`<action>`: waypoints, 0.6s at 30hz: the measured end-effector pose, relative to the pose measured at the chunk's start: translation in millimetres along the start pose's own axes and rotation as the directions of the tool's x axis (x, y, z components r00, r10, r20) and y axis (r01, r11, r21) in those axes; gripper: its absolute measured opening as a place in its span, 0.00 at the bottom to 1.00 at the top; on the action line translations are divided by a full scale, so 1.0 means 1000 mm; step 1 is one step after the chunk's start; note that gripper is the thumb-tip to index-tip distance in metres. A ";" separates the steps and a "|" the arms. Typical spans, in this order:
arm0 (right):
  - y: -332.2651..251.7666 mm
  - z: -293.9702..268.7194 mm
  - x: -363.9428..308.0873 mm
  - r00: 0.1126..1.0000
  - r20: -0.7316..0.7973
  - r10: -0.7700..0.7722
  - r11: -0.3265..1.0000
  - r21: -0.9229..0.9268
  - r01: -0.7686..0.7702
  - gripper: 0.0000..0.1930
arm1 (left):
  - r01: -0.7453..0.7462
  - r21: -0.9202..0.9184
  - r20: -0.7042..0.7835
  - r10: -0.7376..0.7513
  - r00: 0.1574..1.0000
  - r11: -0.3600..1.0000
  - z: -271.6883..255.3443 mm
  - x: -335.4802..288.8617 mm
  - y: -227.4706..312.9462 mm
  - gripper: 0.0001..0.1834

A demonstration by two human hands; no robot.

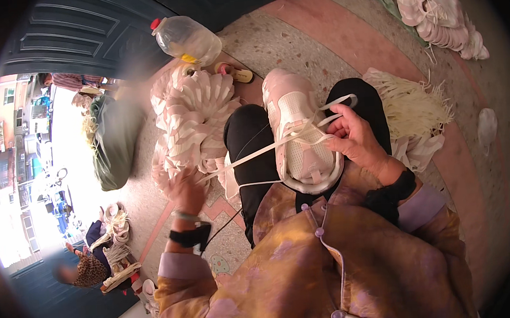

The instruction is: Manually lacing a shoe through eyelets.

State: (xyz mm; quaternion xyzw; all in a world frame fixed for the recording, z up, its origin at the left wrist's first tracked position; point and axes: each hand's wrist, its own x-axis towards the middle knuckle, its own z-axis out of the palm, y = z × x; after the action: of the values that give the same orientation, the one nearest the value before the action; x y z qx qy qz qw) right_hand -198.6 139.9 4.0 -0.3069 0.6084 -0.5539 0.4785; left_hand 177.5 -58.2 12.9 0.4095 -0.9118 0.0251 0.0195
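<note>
A pale pink and white sneaker upper (290,90) with cream mesh rests between my knees, its toe pointing away from me. A flat white shoelace (248,158) runs from its eyelets out to the left in a straight line. My left hand (185,191), smeared by motion, is closed on that end, left of my knee. At the right side of the upper, my right hand (357,139) has its fingers bent together on the shoelace near the eyelets. A loop of lace rises above those fingers over my right knee.
Pink uppers (186,104) lie piled at the left, by a clear jug (190,40) with a red cap. Cream laces (413,97) lie at the right; more uppers (449,18) at far right. A green sack (115,148) and another person (91,268) are at left.
</note>
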 end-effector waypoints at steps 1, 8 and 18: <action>0.000 0.000 0.000 1.000 -0.009 0.000 0.999 -0.035 0.000 0.36 | 0.390 0.208 0.343 -0.440 0.830 0.897 -0.008 -0.004 -0.024 0.11; -0.001 0.003 0.010 1.000 0.011 -0.029 0.996 -0.083 0.030 0.38 | 0.385 0.421 0.504 -0.565 0.654 0.821 0.000 -0.017 -0.051 0.14; -0.007 0.007 0.036 0.983 0.037 0.183 0.972 0.141 -0.186 0.08 | -0.235 -0.698 -0.017 0.312 0.950 0.677 -0.017 0.089 0.128 0.10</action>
State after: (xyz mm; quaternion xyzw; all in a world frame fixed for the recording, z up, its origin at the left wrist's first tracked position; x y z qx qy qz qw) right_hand -206.3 103.5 2.5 -0.2202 0.5869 -0.5460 0.5558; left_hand 23.3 -38.7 31.2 0.2320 -0.9052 -0.3356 0.1194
